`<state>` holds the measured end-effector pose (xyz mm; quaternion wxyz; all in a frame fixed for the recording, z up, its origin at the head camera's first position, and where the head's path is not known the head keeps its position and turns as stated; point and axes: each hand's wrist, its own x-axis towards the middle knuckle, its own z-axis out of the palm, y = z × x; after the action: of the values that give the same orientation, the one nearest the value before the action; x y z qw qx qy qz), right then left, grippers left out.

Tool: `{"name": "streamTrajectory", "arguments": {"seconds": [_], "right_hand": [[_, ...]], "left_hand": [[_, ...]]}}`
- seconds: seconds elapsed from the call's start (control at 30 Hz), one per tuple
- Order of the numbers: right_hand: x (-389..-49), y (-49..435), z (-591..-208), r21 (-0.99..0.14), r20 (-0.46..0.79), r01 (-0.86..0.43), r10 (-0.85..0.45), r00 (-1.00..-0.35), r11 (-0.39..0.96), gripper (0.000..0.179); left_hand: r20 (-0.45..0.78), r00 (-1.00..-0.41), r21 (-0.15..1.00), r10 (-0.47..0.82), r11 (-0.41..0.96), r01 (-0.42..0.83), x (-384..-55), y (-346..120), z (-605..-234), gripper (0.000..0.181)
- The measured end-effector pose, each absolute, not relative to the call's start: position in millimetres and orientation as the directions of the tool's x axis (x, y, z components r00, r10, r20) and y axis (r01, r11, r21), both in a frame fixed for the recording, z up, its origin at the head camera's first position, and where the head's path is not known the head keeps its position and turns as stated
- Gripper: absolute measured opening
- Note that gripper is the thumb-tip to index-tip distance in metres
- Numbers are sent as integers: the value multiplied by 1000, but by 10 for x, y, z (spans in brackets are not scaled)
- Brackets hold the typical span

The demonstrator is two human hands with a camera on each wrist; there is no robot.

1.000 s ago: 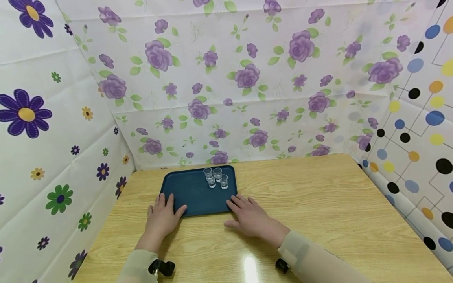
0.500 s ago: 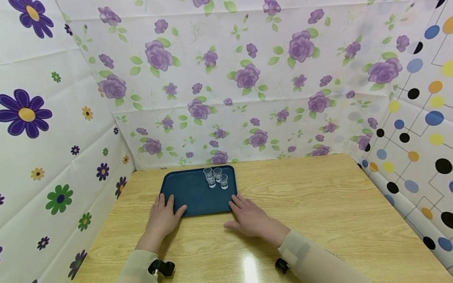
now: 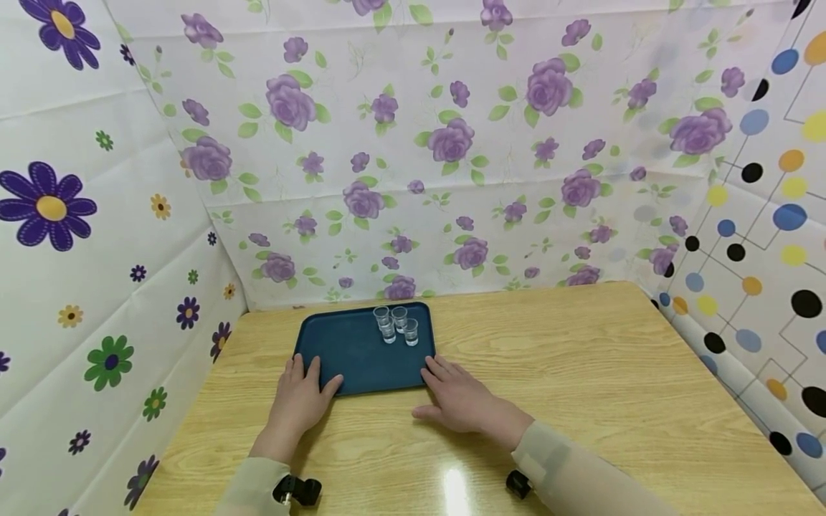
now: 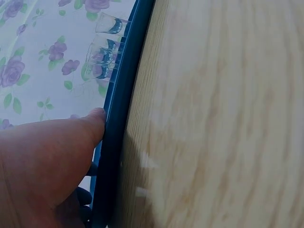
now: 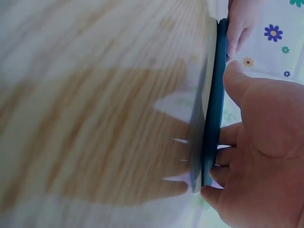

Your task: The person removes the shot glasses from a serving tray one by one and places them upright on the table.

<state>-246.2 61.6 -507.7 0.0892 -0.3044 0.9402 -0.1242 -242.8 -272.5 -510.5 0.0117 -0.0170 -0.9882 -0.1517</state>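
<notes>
A dark blue rectangular tray (image 3: 351,355) lies on the wooden table, left of the middle. Several small clear shot glasses (image 3: 388,333) stand upright in a cluster near its back right corner. My left hand (image 3: 300,401) touches the tray's front left corner, its fingers extended along the left side and its thumb at the front edge. At the front right corner, the fingertips of my right hand (image 3: 461,398) touch the side, while its thumb points left over the table, apart from the tray. In the right wrist view, the right fingers (image 5: 228,156) touch the tray's rim.
The wooden table (image 3: 568,358) extends well to the right of the tray. Behind it hangs a white cloth (image 3: 400,165) with purple roses. Patterned cloths also border the left and right sides.
Both hands and the tray have shifted very slightly to the right, the glasses moving along with it. Before that, the right fingertips drew in slightly at the tray's right edge.
</notes>
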Motion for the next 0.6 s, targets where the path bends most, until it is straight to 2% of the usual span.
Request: {"name": "streamTrajectory", "arguments": {"seconds": [0.6], "right_hand": [[-2366, 855, -5117, -268, -40, -578, -608, -793, 771, 87]], "left_hand": [[77, -995, 294, 61, 952, 81, -2367, -2533, -5168, 76]]}}
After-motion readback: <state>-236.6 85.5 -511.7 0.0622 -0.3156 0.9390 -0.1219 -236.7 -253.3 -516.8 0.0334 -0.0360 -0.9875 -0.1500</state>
